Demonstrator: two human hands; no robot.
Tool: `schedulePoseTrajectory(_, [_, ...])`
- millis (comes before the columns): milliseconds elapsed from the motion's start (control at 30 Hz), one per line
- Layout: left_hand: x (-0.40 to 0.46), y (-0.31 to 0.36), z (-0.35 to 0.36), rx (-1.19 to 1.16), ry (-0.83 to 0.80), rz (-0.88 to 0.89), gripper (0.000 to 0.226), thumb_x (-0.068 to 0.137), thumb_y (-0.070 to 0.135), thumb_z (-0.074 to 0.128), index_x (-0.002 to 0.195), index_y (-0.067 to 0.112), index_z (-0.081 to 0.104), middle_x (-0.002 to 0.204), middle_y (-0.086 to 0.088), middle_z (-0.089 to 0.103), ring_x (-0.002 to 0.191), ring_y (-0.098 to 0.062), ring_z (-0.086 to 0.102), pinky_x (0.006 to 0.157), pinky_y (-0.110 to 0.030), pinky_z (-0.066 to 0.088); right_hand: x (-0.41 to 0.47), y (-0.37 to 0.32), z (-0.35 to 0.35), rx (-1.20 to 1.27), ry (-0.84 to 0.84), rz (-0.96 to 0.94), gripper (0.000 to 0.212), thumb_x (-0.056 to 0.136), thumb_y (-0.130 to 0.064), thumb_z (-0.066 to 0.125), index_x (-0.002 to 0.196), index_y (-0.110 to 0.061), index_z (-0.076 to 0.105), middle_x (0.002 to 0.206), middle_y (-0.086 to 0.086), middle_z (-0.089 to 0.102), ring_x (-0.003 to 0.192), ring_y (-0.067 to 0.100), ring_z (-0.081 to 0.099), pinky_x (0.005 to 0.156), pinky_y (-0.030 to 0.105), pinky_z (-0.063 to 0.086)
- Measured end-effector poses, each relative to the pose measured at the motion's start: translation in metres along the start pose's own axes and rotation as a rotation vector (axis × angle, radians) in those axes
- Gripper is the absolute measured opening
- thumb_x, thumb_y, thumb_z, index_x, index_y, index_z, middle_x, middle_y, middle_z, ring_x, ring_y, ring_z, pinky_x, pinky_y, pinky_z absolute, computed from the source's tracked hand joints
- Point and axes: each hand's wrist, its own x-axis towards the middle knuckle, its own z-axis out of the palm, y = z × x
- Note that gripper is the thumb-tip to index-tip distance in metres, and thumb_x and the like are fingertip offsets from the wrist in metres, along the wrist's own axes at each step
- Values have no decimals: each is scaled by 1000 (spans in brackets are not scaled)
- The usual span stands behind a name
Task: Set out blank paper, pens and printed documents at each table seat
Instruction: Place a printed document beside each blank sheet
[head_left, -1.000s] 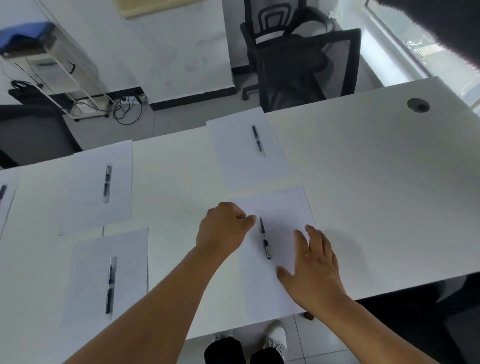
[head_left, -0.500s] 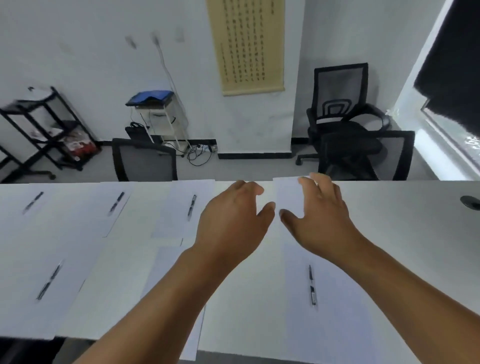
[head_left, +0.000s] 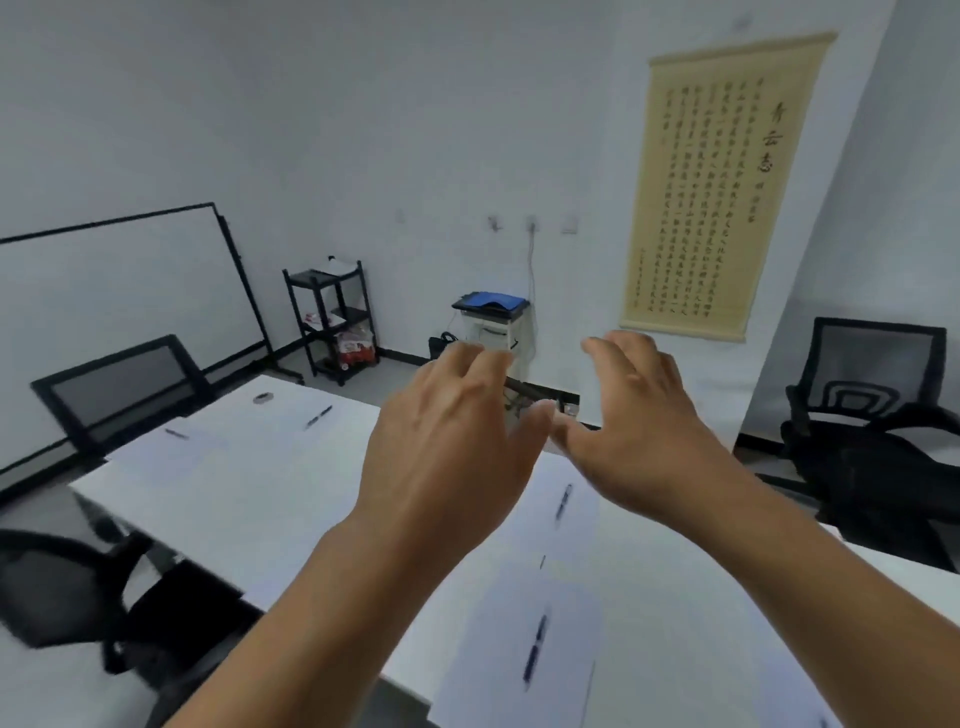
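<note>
Both of my hands are raised in the air above the white table (head_left: 270, 499). My left hand (head_left: 452, 452) and my right hand (head_left: 639, 426) have loose, spread fingers and hold nothing; their thumbs nearly meet. On the table lie white sheets, each with a black pen on it: a near sheet (head_left: 519, 665) with a pen (head_left: 535, 649), a sheet behind it with a pen (head_left: 562, 501), and two far pens (head_left: 318, 417) (head_left: 176, 433) on sheets at the table's far end. The view is blurred by motion.
Black mesh chairs stand at the far left (head_left: 119, 389), near left (head_left: 57, 587) and right (head_left: 872, 415). A whiteboard (head_left: 114, 291) leans on the left wall. A black shelf cart (head_left: 332, 317), a small stand with a blue cover (head_left: 493, 322) and a wall scroll (head_left: 717, 187) line the back wall.
My hands let go of the near sheet and pen and rose off the table into the air. My head lifted and turned left, so the room now fills the view.
</note>
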Motion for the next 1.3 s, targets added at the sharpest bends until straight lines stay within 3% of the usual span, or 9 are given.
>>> schedulePoseTrajectory(200, [-43, -126, -110, 149, 144, -172, 68, 104, 65, 44, 162, 29, 48, 172, 1, 42, 157, -20, 41, 121, -42, 39, 6, -156, 33, 71, -26, -167, 85, 97, -50, 60, 169, -24, 22, 171, -7, 17, 157, 18, 15, 130, 43, 26])
schedulePoseTrajectory(533, [-151, -293, -255, 326, 329, -472, 71, 105, 67, 38, 164, 28, 42, 176, -2, 36, 165, -22, 30, 128, -55, 34, -16, -402, 99, 197, -150, -564, 91, 95, -54, 60, 171, -27, 17, 173, -9, 15, 159, 14, 11, 132, 42, 20])
schedulePoseTrajectory(667, [-189, -342, -297, 409, 363, -605, 74, 105, 68, 32, 165, 26, 41, 178, -4, 33, 166, -23, 28, 128, -54, 32, -18, -475, 123, 267, -218, -662, 94, 88, -57, 55, 171, -30, 19, 175, -12, 13, 161, 11, 7, 133, 44, 19])
schedulePoseTrajectory(900, [-222, -433, -345, 530, 392, -786, 79, 101, 70, 31, 168, 29, 37, 179, -3, 29, 166, -24, 28, 130, -57, 33, 1, -583, 194, 336, -320, -822, 94, 94, -57, 58, 172, -34, 12, 177, -14, 7, 162, 5, 0, 132, 39, 13])
schedulePoseTrajectory(1100, [-202, -520, -366, 603, 427, -855, 79, 99, 71, 32, 167, 31, 39, 179, -3, 30, 165, -25, 30, 130, -56, 34, 45, -666, 256, 409, -337, -912, 96, 89, -62, 51, 171, -35, 10, 177, -15, 6, 160, 2, 0, 132, 39, 14])
schedulePoseTrajectory(1300, [-178, -609, -395, 653, 415, -967, 82, 98, 74, 29, 169, 34, 29, 182, 1, 20, 167, -23, 21, 131, -57, 29, 88, -753, 308, 497, -378, -968, 93, 92, -62, 54, 171, -33, 13, 178, -13, 7, 161, 3, 2, 132, 38, 17])
